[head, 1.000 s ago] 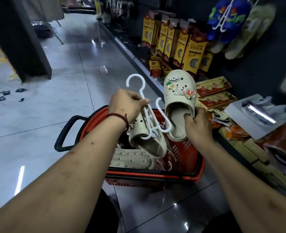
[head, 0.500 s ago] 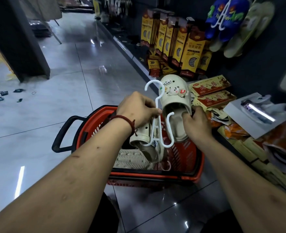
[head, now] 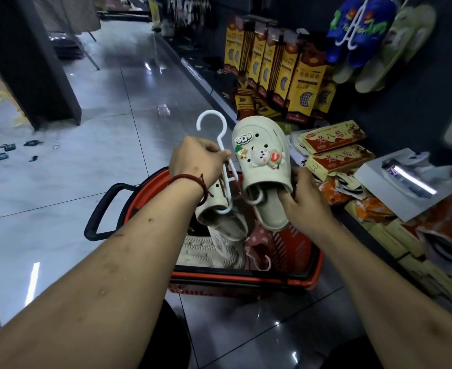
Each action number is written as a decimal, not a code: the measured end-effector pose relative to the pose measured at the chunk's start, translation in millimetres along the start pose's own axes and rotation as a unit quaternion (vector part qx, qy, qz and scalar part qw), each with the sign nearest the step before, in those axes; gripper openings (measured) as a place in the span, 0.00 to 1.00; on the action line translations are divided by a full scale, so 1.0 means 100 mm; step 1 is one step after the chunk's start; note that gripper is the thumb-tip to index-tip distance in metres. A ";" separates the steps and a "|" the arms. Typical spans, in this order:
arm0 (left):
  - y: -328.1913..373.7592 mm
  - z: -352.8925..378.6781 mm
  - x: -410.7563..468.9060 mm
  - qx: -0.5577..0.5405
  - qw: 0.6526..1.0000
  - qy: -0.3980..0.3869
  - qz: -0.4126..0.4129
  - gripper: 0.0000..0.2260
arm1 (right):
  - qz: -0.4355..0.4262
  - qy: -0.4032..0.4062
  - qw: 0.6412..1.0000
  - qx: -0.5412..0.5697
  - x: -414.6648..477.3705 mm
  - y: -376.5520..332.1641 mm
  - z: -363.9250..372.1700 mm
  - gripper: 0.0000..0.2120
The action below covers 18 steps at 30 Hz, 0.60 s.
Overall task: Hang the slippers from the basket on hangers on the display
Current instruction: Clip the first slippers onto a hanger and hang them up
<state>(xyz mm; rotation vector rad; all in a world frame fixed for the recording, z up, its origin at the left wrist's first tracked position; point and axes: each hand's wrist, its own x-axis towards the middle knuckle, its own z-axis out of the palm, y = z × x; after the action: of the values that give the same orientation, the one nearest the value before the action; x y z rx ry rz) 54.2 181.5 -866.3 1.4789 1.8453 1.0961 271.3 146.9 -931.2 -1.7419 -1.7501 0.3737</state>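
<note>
I have two cream foam slippers and one white hanger [head: 221, 141] up in the middle of the frame, above the red basket [head: 246, 279] on the tiled floor. My left hand [head: 198, 158], with a red cord bracelet [head: 190, 179] on the wrist, pinches the thin plastic stem just under its round hook. My right hand [head: 307, 201] grips the heel end of the charm slipper [head: 262, 155], fingers curled around its edge. This one is smooth, rounded and dotted with small holes. I count four charms on top, the biggest a white bear. The curled tip of the hanger's right prong shows inside its opening. The plain slipper [head: 219, 219] hangs toe-up on the left prong, its upper half hidden behind my wrist. In the basket lies one pale ribbed sole [head: 206, 251]; the pinkish things beside it are too dim to make out. On the dark display wall [head: 432, 107], upper right, hang one blue pair [head: 360, 27] on a white hanger and one pale green pair [head: 395, 49]; another pale shape at the right edge is blurred and cut off.
</note>
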 end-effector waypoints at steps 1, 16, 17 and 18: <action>0.01 -0.03 0.01 -0.003 1.000 0.006 0.001 0.09 | -0.008 -0.008 1.000 0.004 -0.03 0.00 0.01 0.19; 0.70 -0.04 -0.43 0.041 0.980 0.007 0.194 0.08 | -0.068 0.073 0.993 0.066 -0.54 -0.44 -0.95 0.31; 0.78 -0.01 -0.49 0.030 0.979 0.001 0.201 0.09 | -0.084 0.104 0.990 0.050 -0.63 -0.51 -1.08 0.26; 0.86 0.01 -0.55 0.018 0.978 -0.008 0.207 0.09 | -0.093 0.128 0.987 0.029 -0.69 -0.56 -1.17 0.21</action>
<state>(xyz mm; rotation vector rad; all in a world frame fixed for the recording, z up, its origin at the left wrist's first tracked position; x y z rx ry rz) 115.2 135.5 -799.4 1.9451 1.5888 1.2353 293.5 48.3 -824.6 -1.4974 -1.6806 0.1128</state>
